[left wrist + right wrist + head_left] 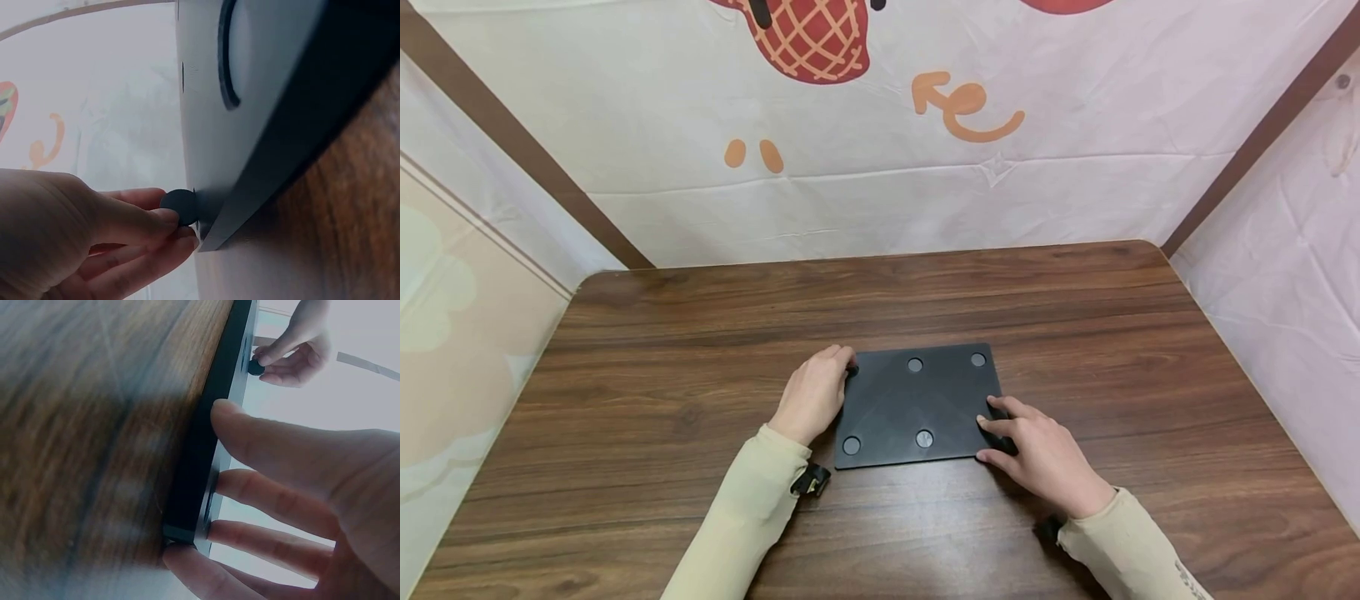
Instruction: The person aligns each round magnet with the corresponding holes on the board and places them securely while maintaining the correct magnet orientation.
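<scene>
A flat black rectangular board with round recesses along its long sides lies on the wooden table. At its far left corner my left hand pinches a small black disc between thumb and fingers. The disc stands on edge, right at the board's top face, in the left wrist view. My right hand grips the near right corner of the board. Its thumb presses the near side edge, while the other fingers lie over the top and round the right end. The recess under that hand is hidden.
The brown wood-grain table extends around the board on all sides. Behind it hangs a white printed cloth, with more cloth at the left and right. A black wrist strap sits on the left sleeve.
</scene>
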Motion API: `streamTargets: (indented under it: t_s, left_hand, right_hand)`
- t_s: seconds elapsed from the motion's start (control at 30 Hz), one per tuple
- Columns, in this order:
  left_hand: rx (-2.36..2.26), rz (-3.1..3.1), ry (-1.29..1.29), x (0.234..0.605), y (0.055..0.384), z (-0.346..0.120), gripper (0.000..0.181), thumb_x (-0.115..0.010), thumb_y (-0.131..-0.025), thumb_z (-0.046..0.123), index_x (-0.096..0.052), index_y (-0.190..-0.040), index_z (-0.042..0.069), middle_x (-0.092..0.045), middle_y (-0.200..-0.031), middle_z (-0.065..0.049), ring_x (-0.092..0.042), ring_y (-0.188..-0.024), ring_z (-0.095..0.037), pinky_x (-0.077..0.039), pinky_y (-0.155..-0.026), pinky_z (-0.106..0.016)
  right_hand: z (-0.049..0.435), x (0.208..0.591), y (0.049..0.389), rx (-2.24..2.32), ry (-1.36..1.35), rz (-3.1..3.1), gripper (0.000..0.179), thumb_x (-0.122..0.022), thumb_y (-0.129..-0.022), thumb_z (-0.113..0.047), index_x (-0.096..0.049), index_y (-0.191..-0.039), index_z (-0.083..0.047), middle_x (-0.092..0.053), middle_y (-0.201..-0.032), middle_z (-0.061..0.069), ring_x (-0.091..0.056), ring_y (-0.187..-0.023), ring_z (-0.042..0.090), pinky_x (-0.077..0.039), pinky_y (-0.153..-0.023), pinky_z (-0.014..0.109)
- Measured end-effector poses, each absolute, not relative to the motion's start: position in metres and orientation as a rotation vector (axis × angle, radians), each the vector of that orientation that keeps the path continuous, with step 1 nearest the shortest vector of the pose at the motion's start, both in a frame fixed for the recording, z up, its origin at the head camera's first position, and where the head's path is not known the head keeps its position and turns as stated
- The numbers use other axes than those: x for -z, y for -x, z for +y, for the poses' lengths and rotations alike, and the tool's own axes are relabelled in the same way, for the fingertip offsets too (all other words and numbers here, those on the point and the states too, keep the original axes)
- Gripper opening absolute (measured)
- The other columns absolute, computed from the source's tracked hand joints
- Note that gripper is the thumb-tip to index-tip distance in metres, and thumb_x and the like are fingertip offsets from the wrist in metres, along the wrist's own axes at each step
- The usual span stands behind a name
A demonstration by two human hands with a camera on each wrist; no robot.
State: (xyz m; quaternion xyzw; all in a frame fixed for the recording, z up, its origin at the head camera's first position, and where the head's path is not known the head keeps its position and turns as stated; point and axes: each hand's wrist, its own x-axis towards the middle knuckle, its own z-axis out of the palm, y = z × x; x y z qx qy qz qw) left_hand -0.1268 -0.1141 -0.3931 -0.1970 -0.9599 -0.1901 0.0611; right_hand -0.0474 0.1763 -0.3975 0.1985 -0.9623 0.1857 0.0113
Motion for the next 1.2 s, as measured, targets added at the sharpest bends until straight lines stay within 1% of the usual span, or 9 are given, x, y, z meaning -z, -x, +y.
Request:
streamTargets:
  t_s: [0.23, 0.47, 0.73, 0.97, 1.2]
  left_hand:
    - [0.616, -2.888, 0.605, 0.3934, 0.1263, -0.1133, 0.010, -0.061, -0.089, -0.006, -0.064, -0.091, 0.003, -0.065, -0.086, -0.007, -0.066, -0.080, -0.027, -0.054, -0.066, -0.038]
    - [0.641, -2.871, 0.619, 0.3940, 0.1279, -0.1133, 0.010, -0.061, -0.088, -0.007, -0.064, -0.090, 0.002, -0.064, -0.086, -0.008, -0.066, -0.080, -0.027, -0.054, -0.068, -0.038]
    - [0.634, -2.864, 0.618, 0.3944, 0.1289, -0.1139, 0.012, -0.059, -0.089, -0.007, -0.065, -0.088, 0.002, -0.063, -0.084, -0.007, -0.066, -0.078, -0.027, -0.054, -0.067, -0.037]
    - [0.613, -2.892, 0.596, 0.3923, 0.1270, -0.1130, 0.017, -0.059, -0.089, -0.007, -0.073, -0.094, 0.000, -0.063, -0.085, -0.008, -0.066, -0.078, -0.026, -0.055, -0.068, -0.037]
    - [0.549, -2.893, 0.632, 0.3940, 0.1235, -0.1126, 0.019, -0.060, -0.090, -0.004, -0.073, -0.104, -0.002, -0.060, -0.092, -0.009, -0.063, -0.080, -0.023, -0.053, -0.065, -0.034]
  right_hand:
    - [0.1762, 0.3972, 0.0478, -0.577, -0.624, -3.003, 0.044, -0.080, -0.077, -0.029, -0.072, -0.114, -0.006, -0.061, -0.128, 0.016, -0.063, -0.110, 0.034, -0.053, -0.082, 0.048]
    - [0.1766, 0.3966, 0.0480, -0.572, -0.619, -3.007, 0.044, -0.080, -0.077, -0.029, -0.072, -0.114, -0.007, -0.060, -0.128, 0.016, -0.062, -0.110, 0.034, -0.053, -0.082, 0.048]
    - [0.1760, 0.3971, 0.0476, -0.570, -0.620, -3.001, 0.044, -0.080, -0.077, -0.030, -0.072, -0.114, -0.007, -0.061, -0.128, 0.015, -0.062, -0.111, 0.033, -0.053, -0.082, 0.047]
    - [0.1765, 0.3969, 0.0472, -0.572, -0.619, -2.994, 0.044, -0.080, -0.077, -0.029, -0.072, -0.113, -0.007, -0.061, -0.128, 0.016, -0.062, -0.110, 0.034, -0.053, -0.082, 0.048]
    - [0.1769, 0.3985, 0.0473, -0.578, -0.619, -2.990, 0.044, -0.080, -0.077, -0.030, -0.072, -0.113, -0.007, -0.061, -0.128, 0.016, -0.062, -0.111, 0.034, -0.053, -0.083, 0.048]
